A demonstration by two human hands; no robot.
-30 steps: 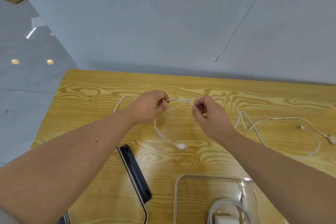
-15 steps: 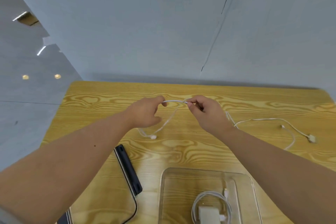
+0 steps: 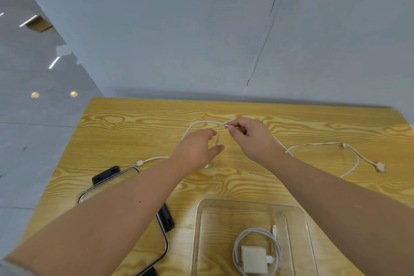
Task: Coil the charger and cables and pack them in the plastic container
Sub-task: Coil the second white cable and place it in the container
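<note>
1. Centrally, head view: the right hand (image 3: 253, 139) pinches a raised loop of white cable (image 3: 201, 123) between thumb and forefinger above the wooden table (image 3: 134, 123).
2. The left hand (image 3: 197, 150) hovers beside the loop, with its fingers relaxed and apart.
3. Nearer the viewer, the clear plastic container (image 3: 307, 215) stands on the table, holding the coiled charger (image 3: 254, 257); a clear lid (image 3: 166, 242) lies to its left.

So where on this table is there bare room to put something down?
Bare wood lies between the container and the right hand, and along the table's far edge. Crowded: the right, with a loose cable; the near left, with the lid.
</note>
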